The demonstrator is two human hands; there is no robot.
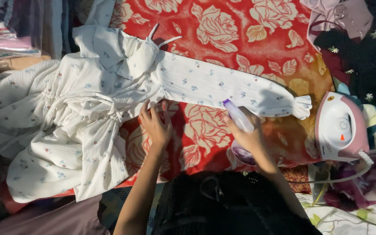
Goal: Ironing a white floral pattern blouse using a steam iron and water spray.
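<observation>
The white floral dress [109, 113] lies on the red rose-print cloth [240, 35], one sleeve stretched flat. Her left hand [155, 124] presses open-fingered at its edge; the right hand [251, 137] grips a purple spray bottle [239, 117]. The pink iron [340, 128] stands idle (bodice looks rumpled, so pressing seems barely begun).

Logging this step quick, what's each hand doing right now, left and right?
Left hand: open, fingers flat on the edge of the white floral garment.
Right hand: closed around a purple spray bottle, nozzle toward the sleeve.
</observation>
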